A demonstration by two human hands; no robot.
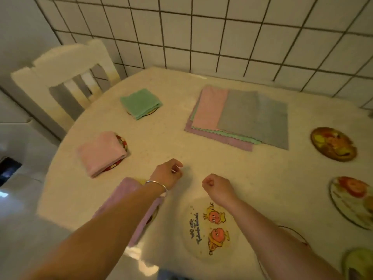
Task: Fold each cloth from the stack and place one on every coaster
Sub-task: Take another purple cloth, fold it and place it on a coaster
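Two empty hands over a round table (161, 138) with three folded cloths placed and a stack waiting.

Three folded cloths sit on coasters along the left: a green cloth (140, 103), a pink cloth (101, 153) and a purple cloth (129, 201), the last mostly hidden under the left forearm, its coaster barely showing. Four coasters lie bare: the pig coaster (210, 229) near the front, two fruit coasters (333, 144) on the right, the nearer cut off by the frame, and a green coaster (357, 263) cut off at the bottom corner. The stack (240, 117) of flat cloths lies toward the tiled wall (222, 37); at least four layers show. The left hand (167, 175) and right hand (217, 184) both have fingers curled in, gripping nothing, well short of the stack. A white chair (66, 73) stands behind, blurred.
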